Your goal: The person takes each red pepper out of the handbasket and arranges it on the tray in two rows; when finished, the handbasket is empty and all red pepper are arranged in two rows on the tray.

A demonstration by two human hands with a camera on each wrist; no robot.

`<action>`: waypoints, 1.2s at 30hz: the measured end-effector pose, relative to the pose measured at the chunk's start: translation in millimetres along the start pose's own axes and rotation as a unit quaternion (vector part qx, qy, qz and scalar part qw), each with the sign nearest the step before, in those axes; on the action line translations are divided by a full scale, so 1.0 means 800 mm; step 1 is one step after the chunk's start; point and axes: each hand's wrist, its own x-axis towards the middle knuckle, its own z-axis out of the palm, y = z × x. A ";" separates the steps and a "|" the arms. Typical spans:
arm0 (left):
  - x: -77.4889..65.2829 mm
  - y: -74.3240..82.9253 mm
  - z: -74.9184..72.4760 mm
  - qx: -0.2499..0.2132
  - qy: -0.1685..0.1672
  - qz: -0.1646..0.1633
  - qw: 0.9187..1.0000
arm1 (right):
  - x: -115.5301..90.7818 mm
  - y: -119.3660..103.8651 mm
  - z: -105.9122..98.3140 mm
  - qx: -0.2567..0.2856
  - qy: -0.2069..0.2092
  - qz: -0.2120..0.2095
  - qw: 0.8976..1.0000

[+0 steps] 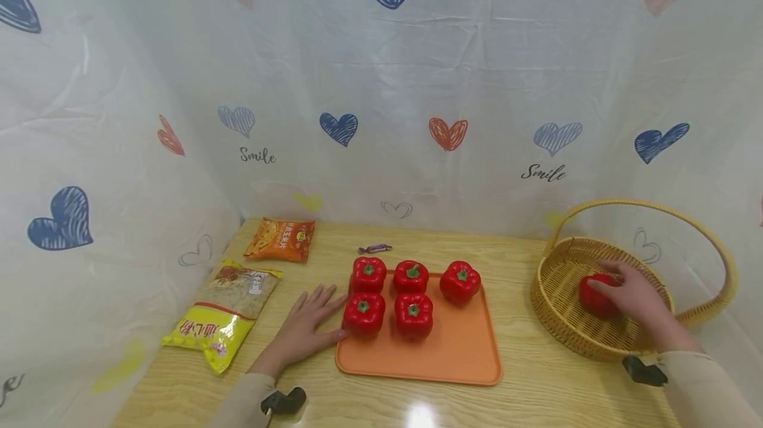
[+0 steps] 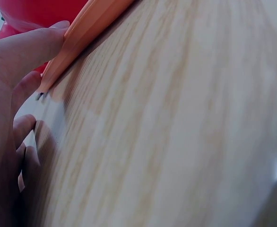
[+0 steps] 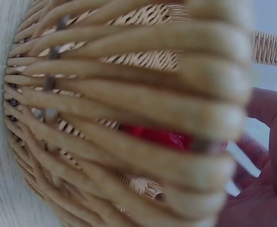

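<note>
My right hand (image 1: 634, 290) reaches into a round wicker basket (image 1: 551, 312) at the right and grips a red bell pepper (image 1: 598, 301) inside it. Through the basket's woven side, the right wrist view gives only a strip of the red pepper (image 3: 160, 137); the fingertips are mostly hidden there. My left hand (image 1: 305, 327) lies on the table with fingers spread, its thumb touching the left edge of an orange tray (image 1: 453, 356). Several more red bell peppers (image 1: 414, 316) stand on that tray, mostly toward its back and left.
A tall handle (image 1: 644, 203) arches over the basket. Left of the tray lie a yellow pasta bag (image 1: 229, 312) and an orange snack packet (image 1: 280, 240). A small purple wrapped candy (image 1: 375, 249) lies behind the tray. A heart-printed curtain (image 1: 393, 169) encloses the wooden table.
</note>
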 end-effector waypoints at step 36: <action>-0.001 0.006 -0.003 -0.003 0.005 -0.001 1.000 | -0.006 -0.001 0.002 -0.038 -0.031 0.038 0.998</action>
